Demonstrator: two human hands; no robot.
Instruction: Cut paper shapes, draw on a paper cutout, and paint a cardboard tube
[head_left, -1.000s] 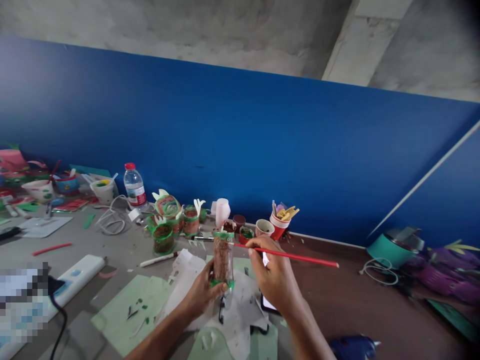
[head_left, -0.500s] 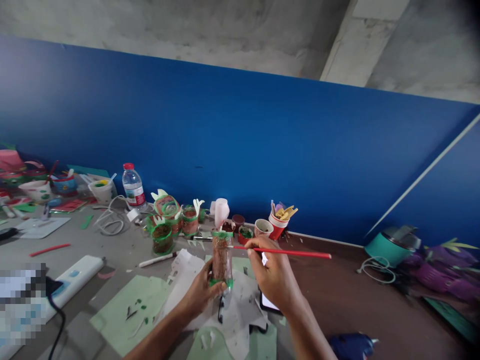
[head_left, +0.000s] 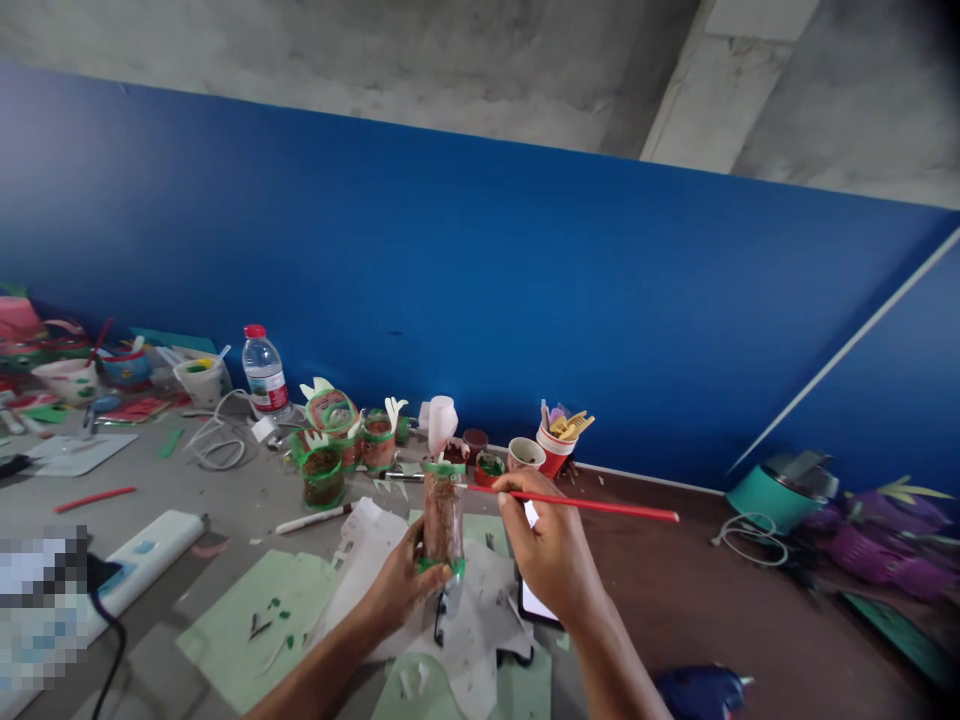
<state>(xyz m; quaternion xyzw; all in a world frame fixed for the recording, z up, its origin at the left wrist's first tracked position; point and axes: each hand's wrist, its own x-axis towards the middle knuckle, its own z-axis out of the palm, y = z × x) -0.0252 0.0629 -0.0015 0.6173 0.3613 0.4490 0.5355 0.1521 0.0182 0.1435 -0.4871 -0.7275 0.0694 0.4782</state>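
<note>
Wrapped round the lower part of a clear plastic bottle (head_left: 442, 520), my left hand (head_left: 411, 580) keeps it upright above the papers. Brown paint covers much of the bottle, with green bands at its top and bottom. In my right hand (head_left: 541, 535) is a thin red paintbrush (head_left: 600, 506), pinched near its tip end. The tip points left at the bottle's upper side; whether it touches cannot be made out. Behind the bottle stand a small pot of green paint (head_left: 490, 467), a pot of dark red-brown paint (head_left: 455, 452) and a paper cup (head_left: 526, 454).
Painted containers (head_left: 324, 475) and a water bottle (head_left: 265, 372) line the back left. A red cup (head_left: 556, 445) holds plastic cutlery. White paper (head_left: 480, 620) and green sheets (head_left: 262, 610) lie below. A glue gun (head_left: 701, 690), phone (head_left: 541, 600) and power strip (head_left: 150, 560) surround the hands.
My right hand and the paintbrush have shifted slightly to the right, drawing the tip a little away from the bottle's middle. My left hand keeps its hold on the bottle.
</note>
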